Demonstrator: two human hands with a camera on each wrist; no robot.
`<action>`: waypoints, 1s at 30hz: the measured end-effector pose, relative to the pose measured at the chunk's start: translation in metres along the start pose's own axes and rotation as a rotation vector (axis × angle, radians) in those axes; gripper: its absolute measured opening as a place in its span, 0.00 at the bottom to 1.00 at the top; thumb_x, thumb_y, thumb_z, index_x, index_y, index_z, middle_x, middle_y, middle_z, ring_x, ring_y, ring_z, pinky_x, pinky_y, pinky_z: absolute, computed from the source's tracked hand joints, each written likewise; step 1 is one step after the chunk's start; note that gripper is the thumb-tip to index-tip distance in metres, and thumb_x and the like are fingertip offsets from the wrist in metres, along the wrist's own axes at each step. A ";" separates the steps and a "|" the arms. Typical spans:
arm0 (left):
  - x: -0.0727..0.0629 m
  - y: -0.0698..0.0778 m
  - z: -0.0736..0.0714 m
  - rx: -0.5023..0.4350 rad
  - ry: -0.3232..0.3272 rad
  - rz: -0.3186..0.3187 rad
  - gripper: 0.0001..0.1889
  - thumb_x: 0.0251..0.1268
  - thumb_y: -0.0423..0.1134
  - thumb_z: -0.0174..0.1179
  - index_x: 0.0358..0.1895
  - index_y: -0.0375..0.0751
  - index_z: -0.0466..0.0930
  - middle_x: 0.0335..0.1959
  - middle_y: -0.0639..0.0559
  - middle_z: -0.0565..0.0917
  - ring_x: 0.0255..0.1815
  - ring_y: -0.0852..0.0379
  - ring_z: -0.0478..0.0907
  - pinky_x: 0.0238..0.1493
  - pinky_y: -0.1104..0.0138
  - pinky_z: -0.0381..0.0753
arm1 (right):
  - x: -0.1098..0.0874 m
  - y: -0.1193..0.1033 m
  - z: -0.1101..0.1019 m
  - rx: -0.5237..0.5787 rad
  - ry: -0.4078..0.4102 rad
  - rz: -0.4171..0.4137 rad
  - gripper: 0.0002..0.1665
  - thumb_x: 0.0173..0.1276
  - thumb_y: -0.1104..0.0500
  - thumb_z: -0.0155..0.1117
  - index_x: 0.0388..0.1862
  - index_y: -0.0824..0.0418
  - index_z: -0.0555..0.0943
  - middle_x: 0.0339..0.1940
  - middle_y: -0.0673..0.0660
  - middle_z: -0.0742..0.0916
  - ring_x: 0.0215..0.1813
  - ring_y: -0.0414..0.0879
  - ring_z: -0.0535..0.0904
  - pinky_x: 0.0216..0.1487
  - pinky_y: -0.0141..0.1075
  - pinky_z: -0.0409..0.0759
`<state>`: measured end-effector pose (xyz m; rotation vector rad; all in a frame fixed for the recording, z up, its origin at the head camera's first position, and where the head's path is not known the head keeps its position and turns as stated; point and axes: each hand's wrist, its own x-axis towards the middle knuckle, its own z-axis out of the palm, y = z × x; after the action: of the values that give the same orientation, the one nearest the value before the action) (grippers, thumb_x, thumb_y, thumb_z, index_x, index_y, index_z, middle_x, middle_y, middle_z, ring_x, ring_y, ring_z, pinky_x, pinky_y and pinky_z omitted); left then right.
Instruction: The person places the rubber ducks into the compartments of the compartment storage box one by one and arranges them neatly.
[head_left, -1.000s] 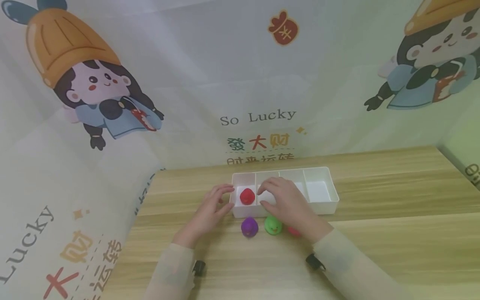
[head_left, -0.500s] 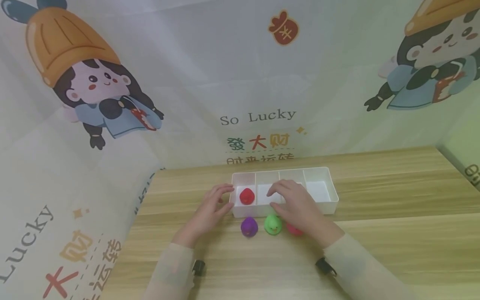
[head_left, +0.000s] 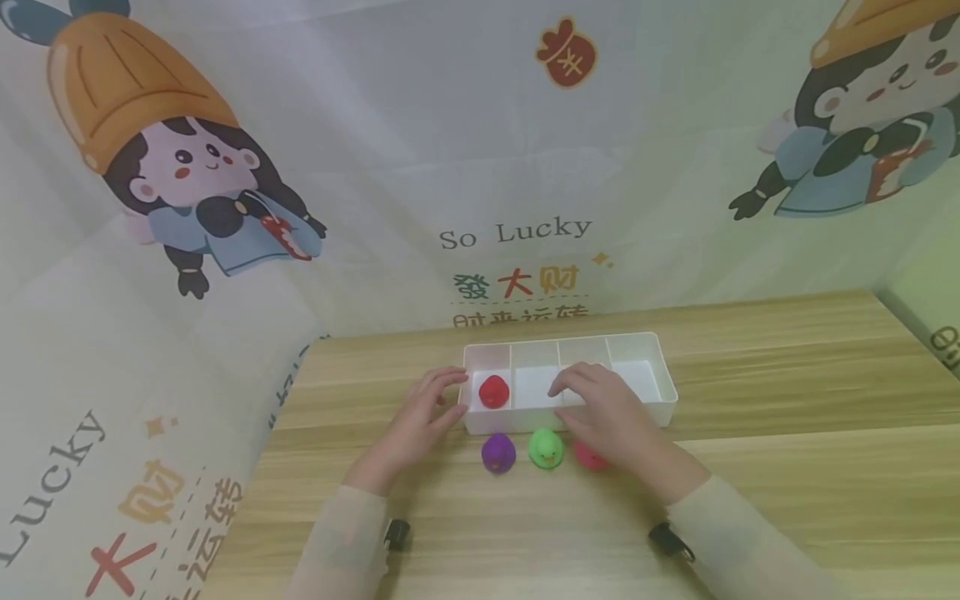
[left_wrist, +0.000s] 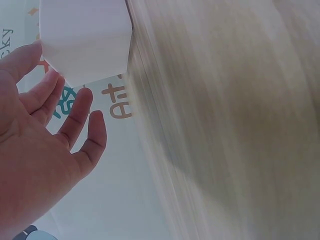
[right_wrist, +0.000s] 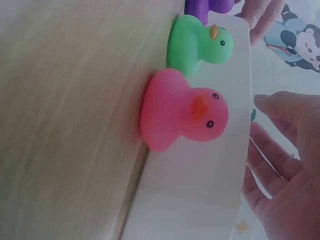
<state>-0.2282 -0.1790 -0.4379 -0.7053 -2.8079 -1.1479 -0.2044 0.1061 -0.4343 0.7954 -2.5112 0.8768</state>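
1. Left hand [head_left: 416, 423]: fingers spread and slightly bent, thumb well apart from them, at the left end of the white box [head_left: 487, 423]. Fingertips appear to touch its edge; how firmly, I cannot tell.
2. Right hand [head_left: 613, 421]: fingers loosely curved, a wide gap between them and the thumb, nothing held. It is over the front side of the box, around the third compartment; contact with the rim cannot be confirmed.
3. Box: sits on the wooden table [head_left: 480, 542], divided into four compartments in a row. The leftmost contains a red toy [head_left: 494, 392], apparently a duck. It is the only toy seen inside; the right hand hides part of the third compartment.
4. Outside the box: a purple duck [head_left: 498, 453], a green duck [head_left: 546, 448] and a pink duck [right_wrist: 172, 115], upright in a row just in front of its front wall.
5. Progress, in my judgement: early. One toy is placed; three remain outside, none of them in a grip.
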 end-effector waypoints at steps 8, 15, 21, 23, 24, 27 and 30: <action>0.000 0.000 0.000 0.007 -0.003 -0.002 0.22 0.60 0.39 0.55 0.59 0.45 0.66 0.61 0.56 0.63 0.46 0.52 0.68 0.45 0.55 0.71 | -0.008 0.001 -0.005 0.003 0.021 -0.017 0.12 0.50 0.60 0.67 0.35 0.52 0.77 0.40 0.43 0.78 0.48 0.40 0.70 0.50 0.36 0.67; 0.000 0.002 0.000 0.014 -0.005 -0.016 0.21 0.60 0.39 0.55 0.58 0.49 0.66 0.61 0.55 0.62 0.46 0.52 0.68 0.46 0.56 0.71 | -0.014 0.002 -0.009 0.003 0.002 -0.040 0.13 0.51 0.59 0.67 0.36 0.53 0.76 0.41 0.44 0.77 0.48 0.41 0.70 0.50 0.37 0.68; 0.000 0.001 0.000 0.030 -0.005 -0.015 0.21 0.61 0.41 0.55 0.58 0.53 0.66 0.61 0.56 0.62 0.46 0.53 0.68 0.45 0.58 0.71 | -0.019 0.002 -0.013 0.039 0.027 -0.074 0.13 0.50 0.61 0.67 0.36 0.54 0.76 0.41 0.46 0.78 0.47 0.41 0.70 0.49 0.36 0.69; 0.000 0.001 0.000 0.030 -0.007 -0.012 0.21 0.61 0.40 0.55 0.58 0.53 0.66 0.61 0.56 0.62 0.46 0.53 0.68 0.46 0.58 0.71 | -0.020 0.001 -0.014 0.044 0.033 -0.076 0.13 0.50 0.61 0.67 0.36 0.55 0.76 0.41 0.46 0.78 0.47 0.41 0.70 0.49 0.35 0.69; 0.000 0.001 0.000 0.029 -0.007 -0.011 0.21 0.61 0.40 0.55 0.58 0.52 0.66 0.61 0.56 0.62 0.46 0.53 0.68 0.46 0.58 0.71 | -0.021 0.000 -0.015 0.048 0.032 -0.073 0.13 0.50 0.61 0.67 0.36 0.55 0.76 0.41 0.46 0.77 0.47 0.41 0.70 0.49 0.35 0.69; 0.000 0.002 0.000 0.023 -0.009 -0.010 0.21 0.61 0.40 0.55 0.58 0.51 0.66 0.61 0.55 0.62 0.46 0.52 0.68 0.45 0.57 0.71 | -0.024 -0.001 -0.017 0.055 0.030 -0.056 0.13 0.50 0.62 0.67 0.36 0.55 0.76 0.41 0.46 0.77 0.46 0.40 0.70 0.47 0.35 0.70; -0.001 0.002 -0.001 0.010 -0.007 -0.007 0.22 0.61 0.41 0.55 0.59 0.48 0.66 0.62 0.54 0.62 0.46 0.52 0.68 0.45 0.57 0.71 | -0.027 -0.002 -0.019 0.055 0.021 -0.031 0.14 0.50 0.62 0.66 0.37 0.55 0.76 0.41 0.45 0.77 0.44 0.40 0.71 0.45 0.34 0.72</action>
<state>-0.2267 -0.1783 -0.4362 -0.7008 -2.8223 -1.1341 -0.1794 0.1274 -0.4331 0.8353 -2.4596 0.9425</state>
